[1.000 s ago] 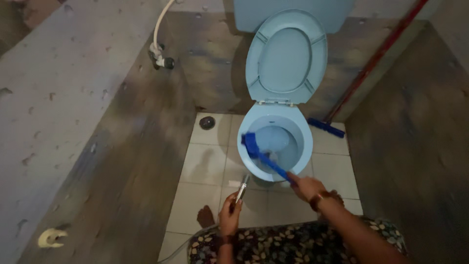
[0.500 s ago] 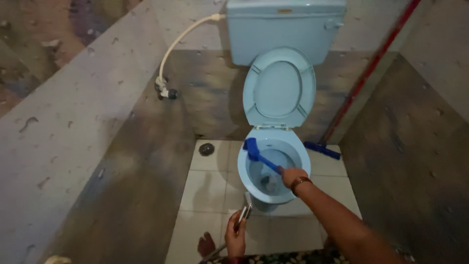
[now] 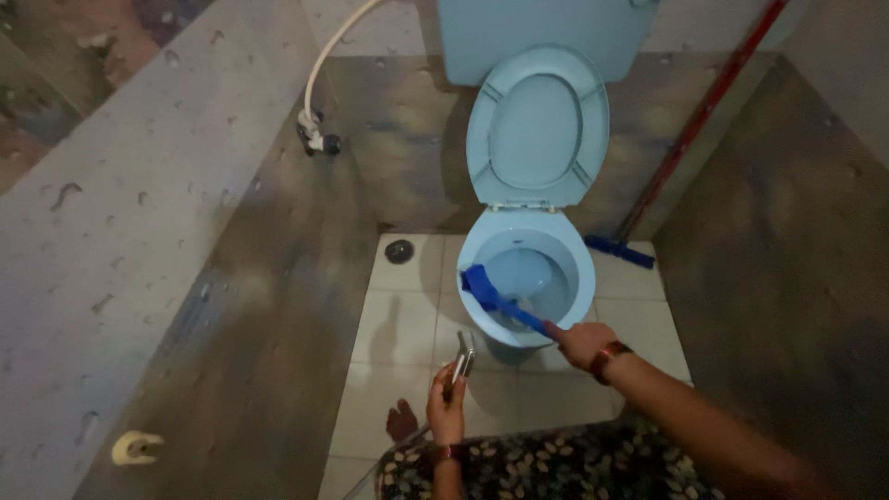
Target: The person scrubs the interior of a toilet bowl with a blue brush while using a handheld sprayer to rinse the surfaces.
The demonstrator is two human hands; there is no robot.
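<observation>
Right hand (image 3: 581,343) is wrapped tight around the handle of a blue brush (image 3: 495,298). From that hand the brush slants up and to the left, and its head rests on the near left rim of the blue toilet bowl (image 3: 567,255). Past the bowl, the seat (image 3: 537,130) and lid stand up against the tank (image 3: 528,32). Left hand (image 3: 446,407), below and left of the right one, is closed around a silver sprayer (image 3: 462,363) that points up, over the pale tiled floor (image 3: 394,324). A bare foot (image 3: 401,421) shows just left of this hand. Far right of the bowl, a red-handled mop (image 3: 699,130) leans in the corner.
</observation>
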